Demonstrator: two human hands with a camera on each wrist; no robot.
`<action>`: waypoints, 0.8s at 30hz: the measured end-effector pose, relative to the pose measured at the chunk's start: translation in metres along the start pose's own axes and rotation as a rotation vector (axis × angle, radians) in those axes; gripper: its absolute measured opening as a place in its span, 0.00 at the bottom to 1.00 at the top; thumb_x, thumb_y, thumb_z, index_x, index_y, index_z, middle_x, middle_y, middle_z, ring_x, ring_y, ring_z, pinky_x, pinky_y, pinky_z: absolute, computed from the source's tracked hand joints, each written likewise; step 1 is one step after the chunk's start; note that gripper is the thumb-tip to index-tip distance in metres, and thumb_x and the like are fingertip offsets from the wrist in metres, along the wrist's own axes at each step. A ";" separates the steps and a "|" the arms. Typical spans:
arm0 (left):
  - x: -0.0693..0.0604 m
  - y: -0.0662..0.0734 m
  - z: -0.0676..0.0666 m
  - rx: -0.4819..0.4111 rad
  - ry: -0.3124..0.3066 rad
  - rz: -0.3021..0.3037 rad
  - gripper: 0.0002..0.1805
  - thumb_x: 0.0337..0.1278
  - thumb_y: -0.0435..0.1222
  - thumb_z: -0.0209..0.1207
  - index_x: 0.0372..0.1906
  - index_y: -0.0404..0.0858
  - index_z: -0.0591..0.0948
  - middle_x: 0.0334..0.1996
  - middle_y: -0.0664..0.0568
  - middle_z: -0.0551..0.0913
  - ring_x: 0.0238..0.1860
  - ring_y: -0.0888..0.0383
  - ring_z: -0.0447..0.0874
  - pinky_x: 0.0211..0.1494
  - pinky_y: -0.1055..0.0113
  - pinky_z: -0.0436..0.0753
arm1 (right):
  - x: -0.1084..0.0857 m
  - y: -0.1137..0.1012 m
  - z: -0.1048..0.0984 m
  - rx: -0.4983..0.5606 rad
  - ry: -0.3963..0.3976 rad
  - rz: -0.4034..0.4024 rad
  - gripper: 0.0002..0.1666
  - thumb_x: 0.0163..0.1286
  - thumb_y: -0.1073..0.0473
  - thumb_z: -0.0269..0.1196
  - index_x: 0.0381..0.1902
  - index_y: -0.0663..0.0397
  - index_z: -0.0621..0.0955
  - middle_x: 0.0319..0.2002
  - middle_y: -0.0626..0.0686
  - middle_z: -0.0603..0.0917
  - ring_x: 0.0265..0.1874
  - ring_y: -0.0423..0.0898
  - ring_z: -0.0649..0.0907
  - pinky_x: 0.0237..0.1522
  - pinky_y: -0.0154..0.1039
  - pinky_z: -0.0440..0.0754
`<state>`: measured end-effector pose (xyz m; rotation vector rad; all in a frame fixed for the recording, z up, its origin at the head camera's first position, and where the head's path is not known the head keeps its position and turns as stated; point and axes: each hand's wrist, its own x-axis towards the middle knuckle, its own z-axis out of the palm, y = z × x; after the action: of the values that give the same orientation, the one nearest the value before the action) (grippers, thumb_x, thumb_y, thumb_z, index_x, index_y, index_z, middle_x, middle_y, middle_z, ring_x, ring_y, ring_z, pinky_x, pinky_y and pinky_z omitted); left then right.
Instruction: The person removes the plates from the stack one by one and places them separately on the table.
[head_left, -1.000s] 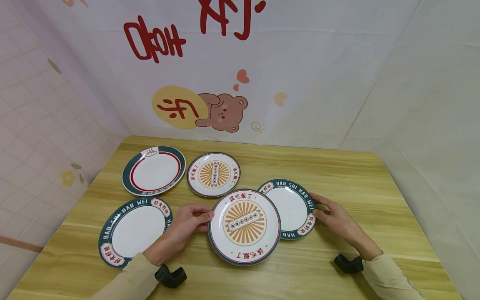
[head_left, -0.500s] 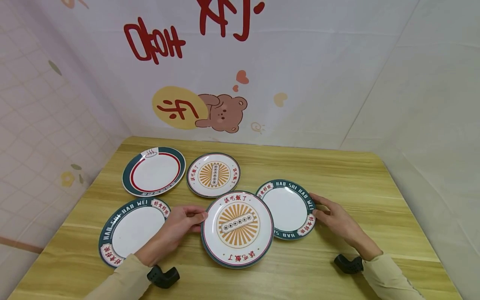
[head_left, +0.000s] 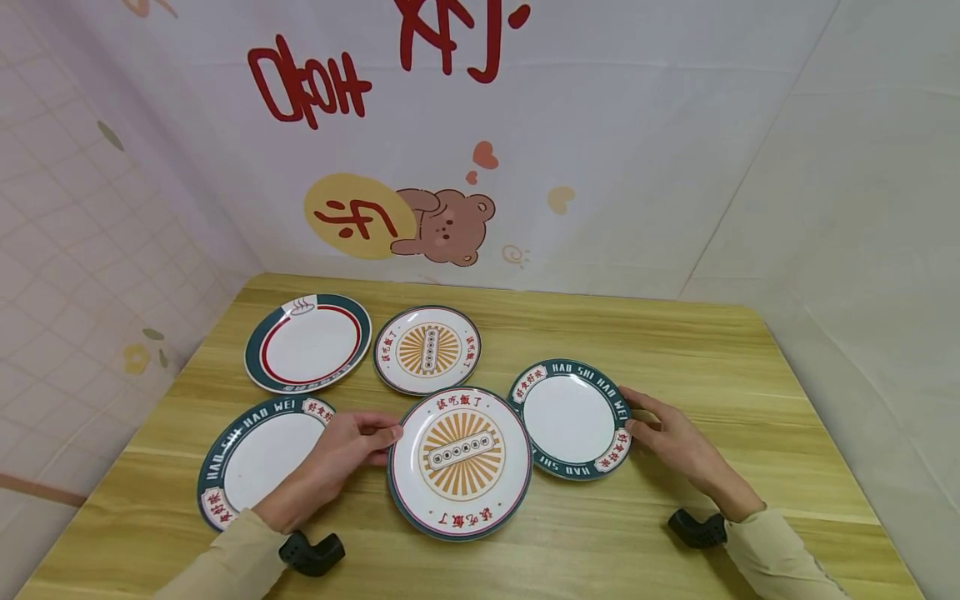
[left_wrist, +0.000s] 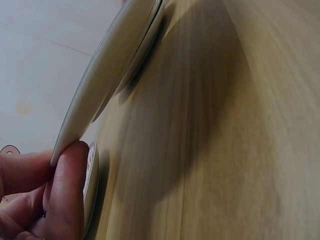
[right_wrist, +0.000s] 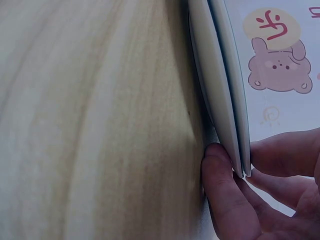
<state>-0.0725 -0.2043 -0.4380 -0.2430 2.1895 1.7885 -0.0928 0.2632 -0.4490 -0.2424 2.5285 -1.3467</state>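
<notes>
In the head view, my left hand (head_left: pixel 341 454) pinches the left rim of a white plate with an orange sunburst (head_left: pixel 461 462). The left wrist view shows this plate (left_wrist: pixel 102 65) raised off the table, its shadow below, with thumb and finger on either side of its edge. My right hand (head_left: pixel 675 437) holds the right edge of a smaller green-rimmed plate (head_left: pixel 567 415). In the right wrist view, two stacked plate edges (right_wrist: pixel 227 100) lie between thumb and fingers. From the head, the sunburst plate covers a bit of the green-rimmed plate's left edge.
At the back left lies a plate with a red ring (head_left: pixel 311 343), beside a small sunburst plate (head_left: pixel 427 350). A large green-rimmed plate (head_left: pixel 262 458) lies at the left, partly behind my left arm. A printed wall (head_left: pixel 615 167) stands behind the wooden table (head_left: pixel 637 533).
My left hand has carried the sunburst plate left and slightly toward me, uncovering more of the green-rimmed plate. My right hand has stayed in place.
</notes>
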 end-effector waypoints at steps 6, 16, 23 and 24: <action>0.000 -0.002 -0.006 0.021 -0.002 -0.009 0.15 0.68 0.28 0.63 0.55 0.24 0.83 0.44 0.43 0.87 0.38 0.56 0.88 0.41 0.64 0.91 | 0.000 0.000 0.000 -0.006 0.001 -0.005 0.34 0.80 0.62 0.57 0.79 0.63 0.62 0.75 0.71 0.64 0.70 0.72 0.69 0.53 0.45 0.86; 0.000 -0.002 -0.015 0.072 -0.017 -0.009 0.17 0.68 0.29 0.64 0.56 0.23 0.83 0.45 0.41 0.87 0.38 0.56 0.88 0.40 0.64 0.91 | 0.001 0.001 0.000 0.001 -0.006 0.011 0.35 0.81 0.61 0.57 0.80 0.63 0.62 0.76 0.71 0.63 0.69 0.72 0.69 0.49 0.39 0.86; 0.003 -0.004 -0.024 0.121 -0.022 -0.021 0.17 0.69 0.31 0.64 0.56 0.23 0.82 0.45 0.42 0.86 0.39 0.57 0.87 0.40 0.64 0.91 | 0.000 0.000 0.000 -0.024 -0.001 -0.003 0.35 0.80 0.61 0.58 0.79 0.64 0.62 0.75 0.71 0.64 0.71 0.71 0.67 0.57 0.51 0.85; 0.003 -0.004 -0.026 0.124 -0.022 -0.022 0.17 0.69 0.30 0.64 0.56 0.23 0.82 0.45 0.42 0.86 0.39 0.57 0.87 0.40 0.64 0.91 | 0.000 0.000 0.000 -0.028 0.001 -0.002 0.35 0.80 0.61 0.58 0.79 0.64 0.62 0.75 0.71 0.63 0.71 0.71 0.67 0.58 0.53 0.84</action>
<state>-0.0776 -0.2299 -0.4381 -0.2176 2.2634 1.6290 -0.0930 0.2626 -0.4491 -0.2507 2.5498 -1.3130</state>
